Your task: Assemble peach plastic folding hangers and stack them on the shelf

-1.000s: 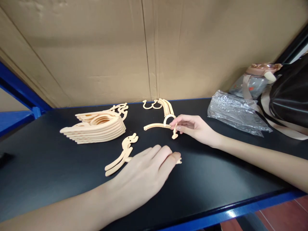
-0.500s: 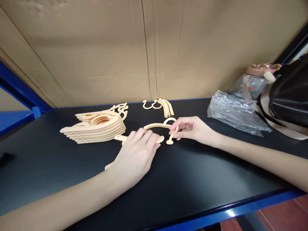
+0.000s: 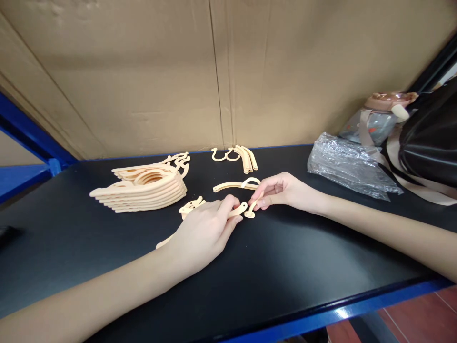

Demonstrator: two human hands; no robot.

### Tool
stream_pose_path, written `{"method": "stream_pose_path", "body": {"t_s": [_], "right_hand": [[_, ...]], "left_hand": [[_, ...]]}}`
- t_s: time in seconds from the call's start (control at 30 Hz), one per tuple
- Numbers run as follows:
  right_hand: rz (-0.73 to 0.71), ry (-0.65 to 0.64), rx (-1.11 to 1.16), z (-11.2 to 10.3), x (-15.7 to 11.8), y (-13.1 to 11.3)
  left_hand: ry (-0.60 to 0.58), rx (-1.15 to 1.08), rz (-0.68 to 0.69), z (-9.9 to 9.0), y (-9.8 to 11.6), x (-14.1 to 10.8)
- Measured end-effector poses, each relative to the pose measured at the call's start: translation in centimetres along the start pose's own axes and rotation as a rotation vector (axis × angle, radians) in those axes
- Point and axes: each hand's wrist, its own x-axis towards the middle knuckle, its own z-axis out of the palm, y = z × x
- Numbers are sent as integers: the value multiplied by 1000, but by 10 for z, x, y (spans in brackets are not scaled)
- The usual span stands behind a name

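Note:
My left hand (image 3: 205,233) is closed around a cream plastic hanger arm (image 3: 239,209). Its holed end sticks out past my thumb and fingertips. Between thumb and fingers, my right hand (image 3: 277,191) pinches a cream hanger hook (image 3: 250,213), round knob downward, just right of the arm's end; I cannot tell whether they touch. Behind both hands lies a curved hanger arm (image 3: 228,186), partly covered by the hook's bend. Small cream pieces (image 3: 192,206) rest beyond my left knuckles, and another cream piece's tip (image 3: 163,242) shows beside my left wrist.
A stack of cream hangers (image 3: 141,195) lies left on the black tabletop (image 3: 278,276). Loose hooks (image 3: 225,156) and several curved arms (image 3: 246,159) sit at the back, before a cardboard wall (image 3: 143,81). Right are a clear plastic bag (image 3: 346,166), a bottle (image 3: 380,121) and a dark bag (image 3: 432,138).
My left hand has turned and shifted slightly right, bringing the arm's end close to the hook. Small pieces beyond its knuckles show more now. The hook's knob has dropped slightly left.

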Motion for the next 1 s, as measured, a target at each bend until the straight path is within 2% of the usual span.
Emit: {"method": "stream_pose_path", "body": {"t_s": [0.13,0.43,0.7,1.0], "right_hand": [[29,0,14,0,0,-2],[-4,-38,32,1,-1,-10],[-12,-19,87,-1,-2,-13],[-14,-57,100,-2,0,-10]], "left_hand": [[8,41,15,1,1,-1],[43,104,70,1,0,-2],[29,68,171,0,0,-4],[44,94,260,1,-2,-3]]}}
